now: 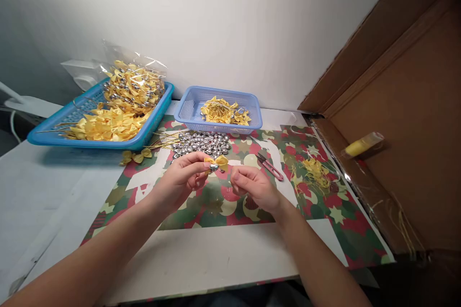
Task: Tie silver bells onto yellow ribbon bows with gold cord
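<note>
My left hand [187, 175] pinches a yellow ribbon bow [221, 161] with a silver bell [213, 167] on it, above the patterned sheet. Just right of the bow, my right hand [254, 187] is closed, thumb pressed on the curled fingers; anything between them is too small to make out. A pile of silver bells [201, 144] lies right behind my left hand. Pink-handled thread snips [271, 168] rest on the sheet behind my right hand.
A blue basket [90, 144] at the left holds yellow bows and a filled clear bag [135, 81]. Behind the bells, a smaller basket [218, 128] holds more bows. Yellow thread scraps [315, 175] lie at the right, near a cardboard wall [406, 105] bearing a yellow tube [363, 145].
</note>
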### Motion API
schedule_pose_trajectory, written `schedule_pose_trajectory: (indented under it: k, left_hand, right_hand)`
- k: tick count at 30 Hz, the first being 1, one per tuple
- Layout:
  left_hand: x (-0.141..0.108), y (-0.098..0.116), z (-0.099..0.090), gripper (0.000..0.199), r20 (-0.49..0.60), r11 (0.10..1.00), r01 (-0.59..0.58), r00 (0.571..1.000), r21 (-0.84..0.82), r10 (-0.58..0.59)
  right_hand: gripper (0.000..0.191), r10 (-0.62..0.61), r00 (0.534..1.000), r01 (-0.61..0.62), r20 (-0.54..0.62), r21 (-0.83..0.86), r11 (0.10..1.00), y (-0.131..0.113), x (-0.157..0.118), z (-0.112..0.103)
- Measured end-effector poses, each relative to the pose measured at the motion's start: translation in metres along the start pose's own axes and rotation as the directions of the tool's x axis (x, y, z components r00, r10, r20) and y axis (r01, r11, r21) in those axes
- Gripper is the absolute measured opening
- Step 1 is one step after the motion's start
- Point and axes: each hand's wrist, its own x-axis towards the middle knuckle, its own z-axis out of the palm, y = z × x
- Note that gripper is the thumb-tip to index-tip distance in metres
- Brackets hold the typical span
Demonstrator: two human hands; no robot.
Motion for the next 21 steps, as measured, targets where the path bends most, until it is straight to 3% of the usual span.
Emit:
schedule_pose_trajectory:
  k: [3,6,8,11,15,18,21]
  left_hand:
    - [0.001,-0.001,0.0,0.023,0.04,0.997,0.069,0.997,-0.033,-0.068]
    - [0.0,-0.003,0.001,0.023,0.057,0.999,0.049,0.997,0.014,-0.05]
    - [-0.002,-0.003,0.001,0.022,0.032,0.995,-0.032,0.999,0.092,0.029]
    - [-0.005,-0.001,0.0,0.021,-0.011,0.969,-0.157,0.987,0.191,0.163]
    - [-0.007,0.001,0.0,0.021,0.004,0.968,-0.173,0.984,0.182,0.176]
    - [-0.006,0.001,0.002,0.022,0.019,0.982,-0.134,0.991,0.133,0.132]
    - [-0.006,-0.001,0.003,0.022,0.038,0.984,-0.121,0.992,0.132,0.116]
  right_hand:
    - [0.044,-0.036,0.998,0.036,-0.06,-0.01,0.999,-0.004,0.0,-0.003]
    - [0.034,-0.047,0.99,0.041,-0.13,-0.049,0.998,0.005,0.003,0.009]
    - [0.046,-0.023,0.999,0.024,-0.028,0.036,0.999,0.012,0.005,0.018]
    - [0.035,0.044,0.997,-0.051,0.058,0.127,0.991,0.014,0.005,0.017]
    - [0.04,0.024,0.995,-0.038,0.097,0.144,0.989,-0.003,-0.003,-0.003]
    - [0.037,-0.031,1.0,0.031,-0.004,0.109,0.994,-0.009,-0.005,-0.008]
    - [0.03,-0.02,0.992,0.025,-0.121,0.038,0.999,0.001,0.001,0.008]
